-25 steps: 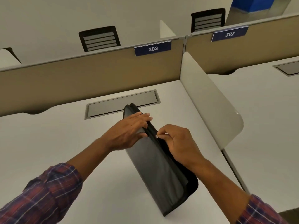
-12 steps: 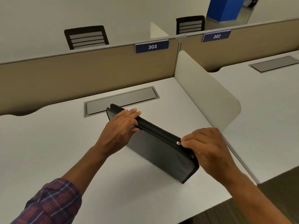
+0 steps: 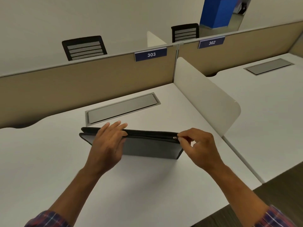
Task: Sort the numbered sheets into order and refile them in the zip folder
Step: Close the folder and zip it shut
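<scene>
White counter point(image 3: 147, 185) of a numbered study booth, seen from above and behind the person's forearms. A tan partition point(image 3: 82, 82) closes the far side and carries a blue label reading 303 point(image 3: 151, 54); a second label, 302 point(image 3: 211, 42), marks the next booth to the right. A white side divider point(image 3: 206, 95) with a rounded corner separates the two. A grey hatch lid point(image 3: 121, 108) is set flush into the counter near the partition. Two black slatted chair backs point(image 3: 84, 47) show beyond the partition, and a blue column point(image 3: 218, 12) stands at upper right.

The zip folder point(image 3: 147, 148), grey-faced with black edging, stands upright on one long edge near the middle of the counter, just in front of the hatch lid. Its zipped edge faces up and runs left to right.

The left hand point(image 3: 106, 148) rests against the folder's left part. Its fingers point(image 3: 118, 126) are nearly straight and lie over the top edge, with the palm against the near face, so the hand is spread rather than curled.

The right hand point(image 3: 201, 148) is at the folder's upper right corner. Its thumb and forefinger are drawn together and pinch the small metal zipper pull point(image 3: 175, 137), while the other fingers are loosely bent behind them. Whether the zip track is open or fastened cannot be read from this view.

The two hands are well apart, one towards each end of the top edge. Plaid sleeves point(image 3: 47, 218) cover both forearms at the lower corners.
</scene>
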`<state>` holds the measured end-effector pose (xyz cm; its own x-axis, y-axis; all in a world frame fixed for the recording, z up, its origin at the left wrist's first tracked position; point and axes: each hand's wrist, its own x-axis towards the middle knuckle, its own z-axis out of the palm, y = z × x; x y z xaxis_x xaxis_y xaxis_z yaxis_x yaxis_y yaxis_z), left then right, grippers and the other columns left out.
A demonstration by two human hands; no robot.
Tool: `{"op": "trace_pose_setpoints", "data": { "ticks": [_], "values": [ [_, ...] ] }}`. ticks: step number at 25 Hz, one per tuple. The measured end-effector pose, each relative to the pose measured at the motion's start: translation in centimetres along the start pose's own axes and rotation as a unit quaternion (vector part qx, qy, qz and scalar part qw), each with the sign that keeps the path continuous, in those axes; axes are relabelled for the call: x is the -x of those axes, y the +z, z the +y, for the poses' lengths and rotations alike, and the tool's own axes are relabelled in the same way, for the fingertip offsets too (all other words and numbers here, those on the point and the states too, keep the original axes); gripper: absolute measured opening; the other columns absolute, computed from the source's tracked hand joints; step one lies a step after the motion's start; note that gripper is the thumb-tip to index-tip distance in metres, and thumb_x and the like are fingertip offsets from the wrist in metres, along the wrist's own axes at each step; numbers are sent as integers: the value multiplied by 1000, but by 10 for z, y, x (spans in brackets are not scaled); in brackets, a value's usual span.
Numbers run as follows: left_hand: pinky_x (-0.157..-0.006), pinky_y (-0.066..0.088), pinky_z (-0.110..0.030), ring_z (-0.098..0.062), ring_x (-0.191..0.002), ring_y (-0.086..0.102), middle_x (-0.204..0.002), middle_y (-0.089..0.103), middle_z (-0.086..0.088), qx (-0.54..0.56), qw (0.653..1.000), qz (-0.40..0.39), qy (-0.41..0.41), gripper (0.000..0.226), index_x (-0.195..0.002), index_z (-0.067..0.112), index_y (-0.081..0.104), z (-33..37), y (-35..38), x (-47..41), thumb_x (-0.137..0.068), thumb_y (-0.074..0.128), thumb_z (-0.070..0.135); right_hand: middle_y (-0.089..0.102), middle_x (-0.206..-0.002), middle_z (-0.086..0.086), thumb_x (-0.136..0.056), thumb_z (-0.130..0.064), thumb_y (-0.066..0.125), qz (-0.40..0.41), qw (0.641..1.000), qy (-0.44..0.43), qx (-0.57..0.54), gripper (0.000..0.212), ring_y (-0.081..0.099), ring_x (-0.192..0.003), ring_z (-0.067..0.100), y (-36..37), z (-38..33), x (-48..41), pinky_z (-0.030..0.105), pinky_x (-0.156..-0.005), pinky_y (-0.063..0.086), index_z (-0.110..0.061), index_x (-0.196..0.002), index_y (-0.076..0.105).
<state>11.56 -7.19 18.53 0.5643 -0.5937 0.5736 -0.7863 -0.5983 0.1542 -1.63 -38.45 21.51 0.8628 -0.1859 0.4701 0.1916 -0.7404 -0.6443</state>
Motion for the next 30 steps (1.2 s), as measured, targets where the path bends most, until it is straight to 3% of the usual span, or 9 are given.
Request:
{"op": "trace_pose_setpoints", "data": {
  "ticks": [3, 7, 13, 20, 24, 30],
  "values": [
    [-120, 34, -53, -24, -147, 46, -151, 56, -8, -10, 999, -33, 39, 33, -129, 10, 68, 40, 16, -19, -100, 64, 26, 76, -77, -12, -88, -9, 80, 1, 986, 135, -97, 10, 71, -74, 6, -1, -6, -12, 13, -67, 54, -19, -85, 82],
    [-120, 34, -49, -26, -148, 44, -156, 51, -10, -7, 992, -58, 112, 39, -141, 12, 61, 90, 56, -57, -105, 60, 28, 77, -78, -13, -87, -13, 83, -6, 970, 197, -140, 7, 74, -76, 6, -2, 0, -25, 21, -72, 60, -20, -88, 81],
    [-116, 44, -44, -20, -140, 54, -145, 62, -8, 74, 994, -3, 82, 28, -122, 11, 75, 97, 78, -72, -95, 77, 16, 76, -74, -4, -86, -6, 82, 45, 934, 283, -215, 11, 73, -67, 17, -6, 27, -22, 23, -63, 59, -16, -82, 79],
    [-112, 47, -45, -17, -136, 59, -139, 66, -6, 103, 994, -2, 48, 21, -113, 10, 79, 98, 82, -82, -95, 74, 19, 76, -75, 1, -88, -7, 80, 67, 880, 375, -284, 7, 74, -67, 18, 11, 60, 0, 24, -56, 56, -12, -85, 78],
    [-111, 48, -47, -18, -134, 60, -136, 68, -8, 112, 993, 4, 30, 18, -109, 11, 80, 102, 82, -82, -93, 77, 16, 76, -77, 1, -92, -7, 77, 26, 869, 411, -275, 7, 75, -70, 20, 34, 89, 16, 28, -62, 62, -14, -90, 78],
    [-114, 46, -47, -18, -136, 58, -138, 66, -7, 105, 994, 8, 39, 19, -110, 10, 80, 103, 81, -78, -93, 78, 18, 75, -76, -1, -96, -12, 74, -56, 886, 430, -164, 9, 73, -67, 17, 81, 129, 37, 27, -69, 65, -19, -91, 77]
  ]
}}
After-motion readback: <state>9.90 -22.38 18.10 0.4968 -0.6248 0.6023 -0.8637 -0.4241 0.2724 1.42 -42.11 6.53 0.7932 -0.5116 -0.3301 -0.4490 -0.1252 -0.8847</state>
